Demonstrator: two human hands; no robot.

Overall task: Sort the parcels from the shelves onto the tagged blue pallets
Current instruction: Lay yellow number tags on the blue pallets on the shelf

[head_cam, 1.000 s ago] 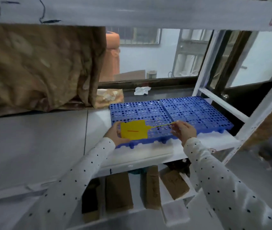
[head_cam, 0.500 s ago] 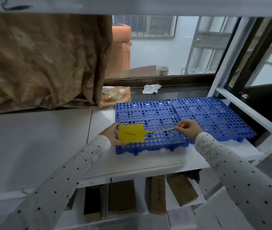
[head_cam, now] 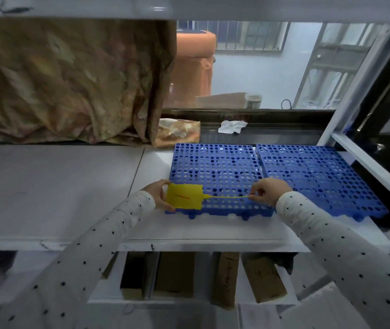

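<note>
Parcels [head_cam: 225, 276] below, markings illegible

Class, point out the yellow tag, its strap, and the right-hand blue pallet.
yellow tag [head_cam: 184, 197], head view, middle of its flat face.
strap [head_cam: 227, 197], head view, mid-length.
right-hand blue pallet [head_cam: 320, 176], head view, perforated top.

In front of me a white shelf [head_cam: 70, 191] carries two blue perforated pallets [head_cam: 215, 172] side by side at its right end, edges touching. At the back a crumpled brown cloth [head_cam: 65, 81] rests on it. On the lower shelf [head_cam: 203, 279] beneath, several brown cardboard parcels [head_cam: 173, 274] lie in a row.
</note>
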